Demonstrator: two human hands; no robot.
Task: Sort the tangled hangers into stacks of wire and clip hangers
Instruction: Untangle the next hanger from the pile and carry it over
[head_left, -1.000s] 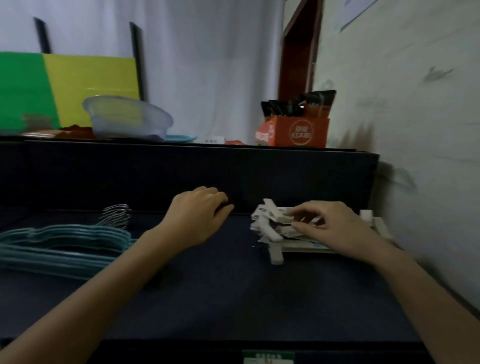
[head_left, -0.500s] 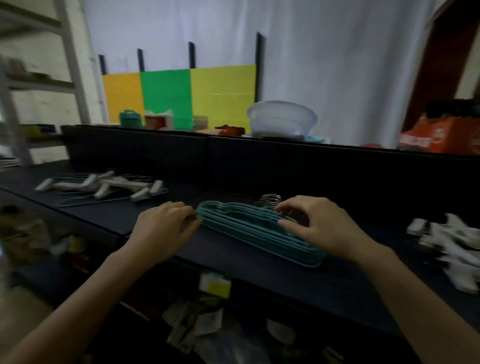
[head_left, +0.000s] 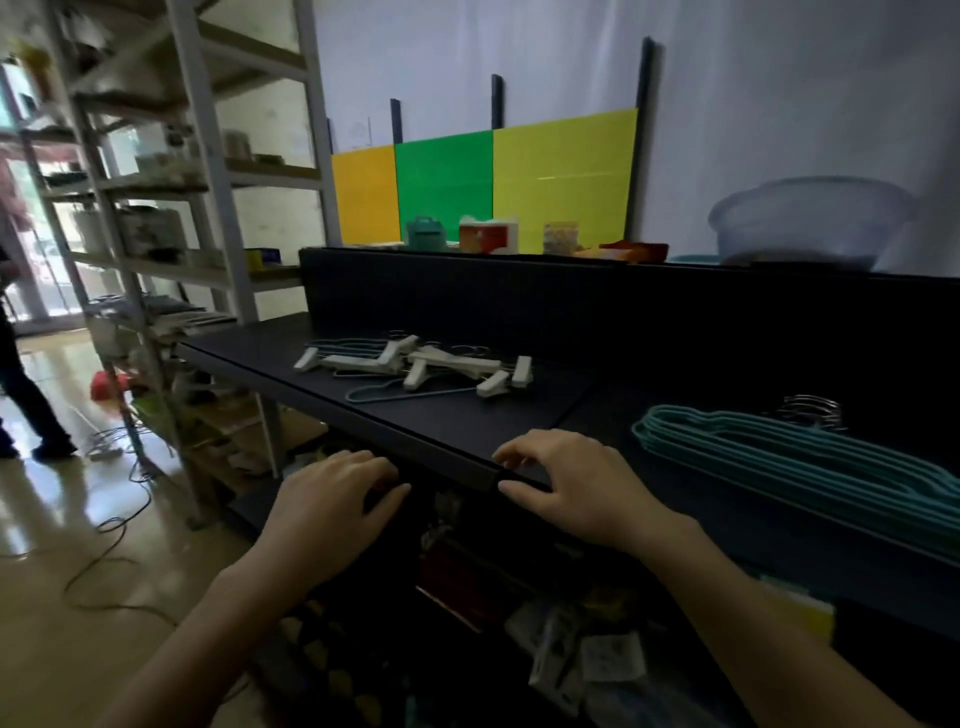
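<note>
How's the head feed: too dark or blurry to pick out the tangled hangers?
Head view: dim, the black counter swallows detail; in the tangled hangers the white clips stand out, thin wires look faint. Head view: glare on the floor at left, wide-angle bend in the shelving posts.

Both forearms reach forward; left grip and right grip hover palm-down, side by side, fingers loosely curled, empty.

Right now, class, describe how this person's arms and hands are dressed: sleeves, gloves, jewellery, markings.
The left hand and right hand are bare: no gloves, rings or markings show. The left forearm and right forearm are uncovered to the frame's edge, with no sleeve, watch or wristband in view.
</note>
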